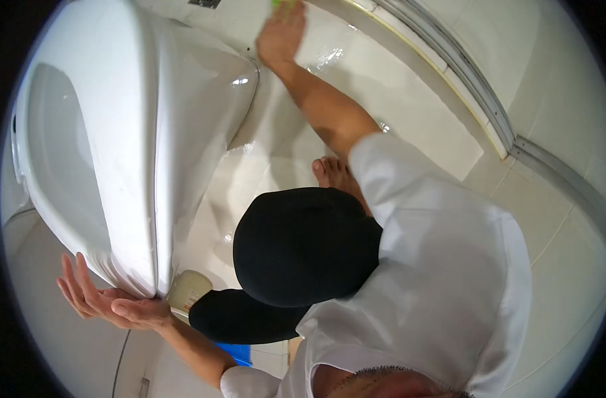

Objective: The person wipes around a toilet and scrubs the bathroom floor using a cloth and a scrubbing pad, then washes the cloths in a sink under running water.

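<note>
My right hand [281, 38] reaches out at the top of the head view, over the wet pale floor [396, 86] beside the base of a white toilet [120, 99]. Its fingers are closed on a bright green object [276, 2], mostly cut off by the frame's top edge. At the lower left, my left hand [110, 304] is open with fingers spread and nothing in it. It is by the toilet's near edge; whether it touches cannot be made out.
A cream tub [190, 290] stands between the toilet and my dark-covered knees [303, 245]. Something blue [236, 353] lies beneath my left arm. A raised ledge with a metal track [478, 89] curves along the upper right. A bare foot [336, 176] rests on the floor.
</note>
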The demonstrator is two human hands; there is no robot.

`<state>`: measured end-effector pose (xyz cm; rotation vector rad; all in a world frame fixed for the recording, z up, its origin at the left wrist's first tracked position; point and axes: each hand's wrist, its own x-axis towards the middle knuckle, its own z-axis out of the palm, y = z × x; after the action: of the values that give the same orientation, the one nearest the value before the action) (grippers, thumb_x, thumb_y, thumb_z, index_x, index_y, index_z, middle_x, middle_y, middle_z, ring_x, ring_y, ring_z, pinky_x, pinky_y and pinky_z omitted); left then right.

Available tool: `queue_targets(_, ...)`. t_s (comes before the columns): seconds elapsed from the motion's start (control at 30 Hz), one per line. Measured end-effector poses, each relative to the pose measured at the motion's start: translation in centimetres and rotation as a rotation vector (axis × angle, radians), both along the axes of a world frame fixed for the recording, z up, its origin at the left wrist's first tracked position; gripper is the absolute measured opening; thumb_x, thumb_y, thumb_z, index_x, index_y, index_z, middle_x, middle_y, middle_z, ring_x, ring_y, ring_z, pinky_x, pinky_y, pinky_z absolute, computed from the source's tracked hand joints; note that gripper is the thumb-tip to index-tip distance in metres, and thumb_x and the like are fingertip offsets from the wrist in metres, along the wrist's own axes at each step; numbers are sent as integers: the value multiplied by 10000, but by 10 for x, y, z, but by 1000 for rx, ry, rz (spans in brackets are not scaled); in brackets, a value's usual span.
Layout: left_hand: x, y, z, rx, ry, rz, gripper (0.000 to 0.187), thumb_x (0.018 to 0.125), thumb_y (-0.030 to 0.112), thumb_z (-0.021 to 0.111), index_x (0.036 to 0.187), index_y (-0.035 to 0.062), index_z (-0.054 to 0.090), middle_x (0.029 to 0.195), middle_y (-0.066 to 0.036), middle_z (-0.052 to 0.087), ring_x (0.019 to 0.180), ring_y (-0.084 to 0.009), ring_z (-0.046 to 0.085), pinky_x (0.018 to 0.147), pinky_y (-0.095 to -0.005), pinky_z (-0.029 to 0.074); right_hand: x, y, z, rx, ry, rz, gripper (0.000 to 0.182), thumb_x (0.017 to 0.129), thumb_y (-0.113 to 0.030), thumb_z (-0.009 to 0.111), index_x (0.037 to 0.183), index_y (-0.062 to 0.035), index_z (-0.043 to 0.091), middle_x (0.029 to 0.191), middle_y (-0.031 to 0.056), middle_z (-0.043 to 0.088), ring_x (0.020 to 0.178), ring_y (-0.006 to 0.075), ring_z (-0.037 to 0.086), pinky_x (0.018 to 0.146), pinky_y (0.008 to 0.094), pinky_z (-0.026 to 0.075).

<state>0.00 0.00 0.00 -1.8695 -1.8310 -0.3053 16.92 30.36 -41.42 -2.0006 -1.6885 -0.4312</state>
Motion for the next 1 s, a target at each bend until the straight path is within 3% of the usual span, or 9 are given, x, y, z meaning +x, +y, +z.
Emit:
queue_targets(0.03, -5, 4, -3, -2, 20, -12, 648, 1069, 506, 183, 1373, 129, 613, 1421, -133, 612, 1458, -329, 402, 1257, -556, 250, 1, 6, 4, 8, 0, -20, 566, 907, -17, 505, 1466, 72, 475, 1537, 247, 467, 1417, 417, 406, 1201, 495, 312)
queue_targets(0.07, -10, 8, -5, -7, 43, -18, 628, 1070, 480, 195, 1357, 120, 623, 1412, -123, 619, 1451, -328, 410, 1257, -556, 251, 2, 18, 8, -13, 472, 264, 494, 913, -43, 481, 1392, 26, 577, 1487, 285, 499, 1354, 482, 442, 1139, 484, 392)
queue_targets(0.17, 7, -1, -3, -2, 8, 13, 631, 1073, 484, 196, 1347, 119, 632, 1406, -117, 625, 1446, -320, 416, 1257, -557, 248, 28, 33, 34, -231, 469, 373, 446, 913, -66, 483, 1326, -24, 647, 1388, 290, 586, 1258, 479, 538, 1079, 481, 449)
queue_targets(0.3, 0, 4, -8, -23, -61, -25, 623, 1077, 496, 213, 1346, 128, 637, 1406, -106, 630, 1442, -309, 424, 1257, -554, 247, 62, 52, 30, -524, 1928, 364, 323, 953, -160, 576, 1215, -14, 697, 1059, 270, 724, 925, 426, 707, 831, 457, 567)
queue_targets(0.33, 0, 5, -9, -8, -59, -27, 610, 1079, 492, 229, 1342, 129, 641, 1405, -104, 631, 1439, -304, 429, 1258, -553, 248, 72, 53, 36, -520, 2053, 349, 321, 953, -158, 602, 1188, 47, 676, 973, 258, 731, 803, 450, 706, 765, 482, 569)
queue_targets(0.4, 2, 1, -7, 24, -45, -28, 596, 1080, 488, 245, 1339, 129, 644, 1405, -101, 633, 1436, -299, 434, 1258, -552, 248, 106, 44, 58, -965, 1936, 308, 672, 895, -432, 793, 1436, -151, 509, 1303, 99, 656, 1380, 346, 528, 755, 445, 646)
queue_targets(0.5, 2, 2, -6, 73, -27, -16, 560, 1055, 505, 293, 1272, 152, 670, 1381, -100, 645, 1415, -317, 460, 1246, -564, 259, 120, 39, 69, -962, 2117, 451, 330, 965, -229, 719, 1213, -79, 562, 1264, 190, 646, 1127, 358, 706, 729, 446, 653)
queue_targets(0.7, 10, 0, 1, 25, -41, -26, 547, 1090, 440, 306, 1308, 91, 667, 1395, -129, 640, 1433, -345, 434, 1222, -530, 286, 128, 10, 78, -946, 2361, 507, 228, 970, -62, 618, 1178, -38, 530, 1215, 258, 648, 1072, 366, 727, 784, 442, 664)
queue_targets(1.0, 19, -5, -1, 7, -64, 49, 574, 1061, 529, 317, 1289, 137, 669, 1379, -102, 637, 1435, -342, 432, 1230, -569, 300, 154, -107, 79, -1276, 1929, 463, 219, 904, -65, 674, 1122, -64, 683, 994, 90, 683, 817, 186, 670, 655, 326, 600)
